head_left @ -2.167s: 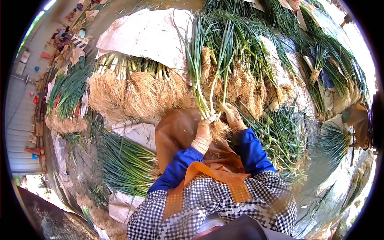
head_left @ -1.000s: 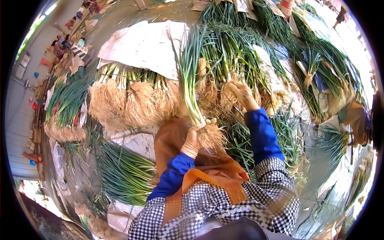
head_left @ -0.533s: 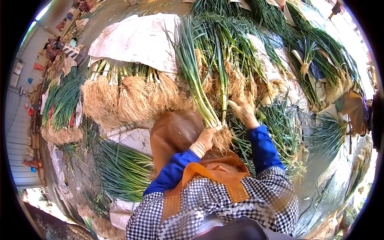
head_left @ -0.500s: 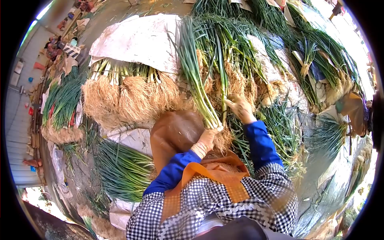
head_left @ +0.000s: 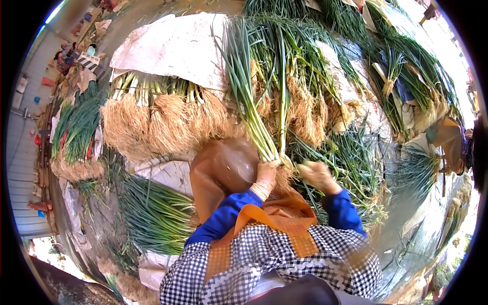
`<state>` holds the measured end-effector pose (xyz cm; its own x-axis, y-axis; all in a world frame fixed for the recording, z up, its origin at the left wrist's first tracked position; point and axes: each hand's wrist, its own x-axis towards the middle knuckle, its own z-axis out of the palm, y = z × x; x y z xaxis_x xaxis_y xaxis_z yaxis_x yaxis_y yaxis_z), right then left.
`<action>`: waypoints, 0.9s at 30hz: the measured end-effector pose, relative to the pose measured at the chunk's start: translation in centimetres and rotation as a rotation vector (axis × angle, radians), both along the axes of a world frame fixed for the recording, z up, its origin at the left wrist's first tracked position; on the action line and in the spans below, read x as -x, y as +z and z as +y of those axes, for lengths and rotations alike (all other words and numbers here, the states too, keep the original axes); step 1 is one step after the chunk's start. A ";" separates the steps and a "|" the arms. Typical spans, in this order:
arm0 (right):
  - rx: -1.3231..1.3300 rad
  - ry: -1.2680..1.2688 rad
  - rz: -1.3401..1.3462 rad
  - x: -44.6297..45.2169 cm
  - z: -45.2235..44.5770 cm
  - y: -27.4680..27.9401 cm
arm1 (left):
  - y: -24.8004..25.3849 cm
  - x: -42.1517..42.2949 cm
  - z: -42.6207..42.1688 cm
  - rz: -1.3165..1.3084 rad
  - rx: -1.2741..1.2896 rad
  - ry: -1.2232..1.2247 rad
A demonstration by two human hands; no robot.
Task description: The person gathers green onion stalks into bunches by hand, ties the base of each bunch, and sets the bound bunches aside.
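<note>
Gloved fingers of my left hand [head_left: 266, 175] wrap round the white lower stems of a bunch of green onions [head_left: 260, 134], above the brown apron [head_left: 223, 165]. The leaves fan upward and the tan roots hang beside the palm. One thicker stalk [head_left: 282, 119] stands at the bunch's right side, its base against the roots. My right hand [head_left: 317, 175] is just right of the roots, apart from the stems, its fingers curled and slightly blurred; whether it holds anything is hidden.
A row of rooted onions [head_left: 175, 119] lies under a white sheet [head_left: 173, 46]. A leafy pile [head_left: 157, 213] is at left, with loose leaves [head_left: 351, 168] at right. Another person's brown-clad part [head_left: 450, 142] shows at far right.
My right hand has come down from the thicker stalk to the right of the roots. That stalk now stands closer against the bunch in my left hand.
</note>
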<state>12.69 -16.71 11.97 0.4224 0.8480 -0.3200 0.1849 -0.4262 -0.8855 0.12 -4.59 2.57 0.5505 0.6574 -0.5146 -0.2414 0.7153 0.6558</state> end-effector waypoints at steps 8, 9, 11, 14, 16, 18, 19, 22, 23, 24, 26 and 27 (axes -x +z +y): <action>-0.134 -0.062 -0.169 -6.2 3.6 -6.7 | 0.8 0.6 1.3 -0.127 0.112 -0.192; 0.081 -0.165 0.425 -4.3 7.1 -3.2 | 1.0 1.0 1.1 -0.122 0.104 -0.188; -0.292 -0.219 0.289 -3.1 11.6 -9.8 | 1.6 1.3 1.2 -0.294 0.112 -0.132; -0.047 -0.305 -0.846 -0.7 13.0 -9.3 | 2.8 1.5 0.3 -0.027 0.089 -0.214; -0.178 -0.384 -0.496 -1.2 12.2 -13.6 | 1.4 1.6 -0.1 0.002 0.008 -0.245; -0.210 -0.360 -0.432 -0.5 10.3 -9.7 | 0.7 1.3 0.0 -0.032 0.122 -0.184; 0.020 -0.057 -0.793 0.0 8.9 -5.2 | 0.2 1.1 0.0 -0.068 0.240 -0.117; -0.285 -0.129 -0.510 1.6 3.8 -3.0 | -1.5 0.7 -0.2 -0.104 0.142 -0.107; -0.169 -0.226 -0.368 1.8 2.7 -1.4 | 1.2 0.6 -0.8 -0.066 0.109 -0.091; -0.287 -0.236 -0.477 1.5 1.7 -3.0 | 0.6 0.4 -1.7 -0.167 0.082 -0.122; -0.260 -0.161 -0.609 2.1 0.9 -3.1 | 1.1 -0.4 -2.1 -0.185 0.153 -0.039; -0.289 -0.154 -0.681 2.7 1.4 -1.7 | 2.0 -0.6 -2.4 -0.158 0.117 -0.018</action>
<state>9.96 -15.34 10.29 0.5681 0.7738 0.2801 0.6881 -0.2599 -0.6775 0.75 -6.95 4.61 0.6414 0.5879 -0.4930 -0.3216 0.7894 0.5229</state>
